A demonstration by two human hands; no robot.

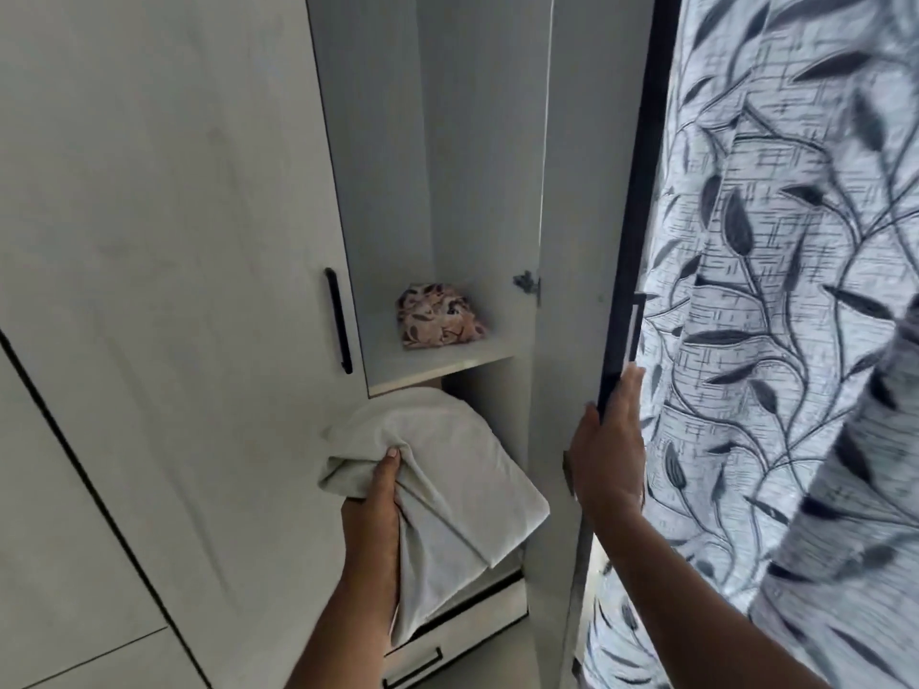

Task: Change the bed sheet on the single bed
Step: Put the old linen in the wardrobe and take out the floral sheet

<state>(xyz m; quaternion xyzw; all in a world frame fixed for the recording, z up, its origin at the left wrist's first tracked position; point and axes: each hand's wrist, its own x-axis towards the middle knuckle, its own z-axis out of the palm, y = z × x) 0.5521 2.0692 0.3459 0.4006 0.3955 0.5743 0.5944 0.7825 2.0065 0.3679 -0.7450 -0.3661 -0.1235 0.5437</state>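
A folded pale grey-white bed sheet (447, 469) hangs half out of the open wardrobe, just below its shelf (437, 363). My left hand (378, 499) grips a bunched corner of the sheet, thumb on top. My right hand (609, 450) holds the edge of the open wardrobe door (577, 241), fingers wrapped round its dark rim below the handle. A folded floral cloth (437, 315), pink and brown, lies on the shelf inside.
The shut wardrobe door (174, 241) with a black handle (339, 320) fills the left. A drawer (447, 643) sits at the wardrobe's bottom. A grey leaf-patterned curtain (776, 290) hangs close on the right behind the open door.
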